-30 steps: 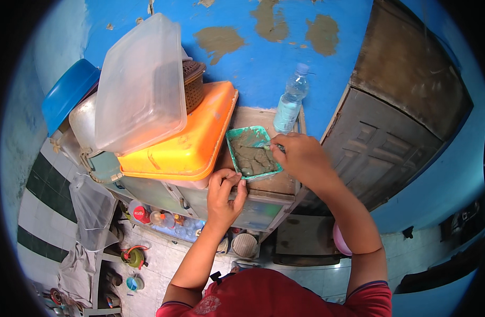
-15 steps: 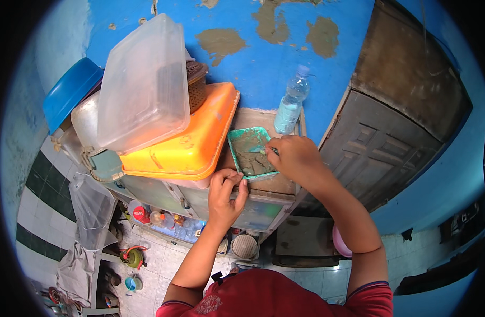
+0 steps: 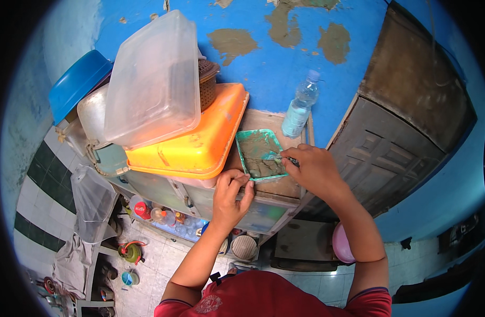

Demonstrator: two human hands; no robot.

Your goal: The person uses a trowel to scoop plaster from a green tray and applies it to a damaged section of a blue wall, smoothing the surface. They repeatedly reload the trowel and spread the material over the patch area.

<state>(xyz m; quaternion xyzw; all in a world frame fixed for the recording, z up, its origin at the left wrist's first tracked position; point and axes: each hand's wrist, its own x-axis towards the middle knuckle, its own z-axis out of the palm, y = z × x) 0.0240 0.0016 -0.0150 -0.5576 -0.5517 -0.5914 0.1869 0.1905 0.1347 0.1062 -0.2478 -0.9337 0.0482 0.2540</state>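
while a green tray of grey paste lies on the surface at frame centre, left hand: grip pinching its lower left corner; right hand: grip clasped on a small tool; plastic bottle, upper right of centre.

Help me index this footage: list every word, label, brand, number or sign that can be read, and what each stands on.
Red-fronted container, lower left: pale lettering, not copied out here.
Red shirt: pale emblem, any wording too blurred to read.
Plastic bottle: any print too small to read.
Green tub: no readable text.
No number or sign can be read.
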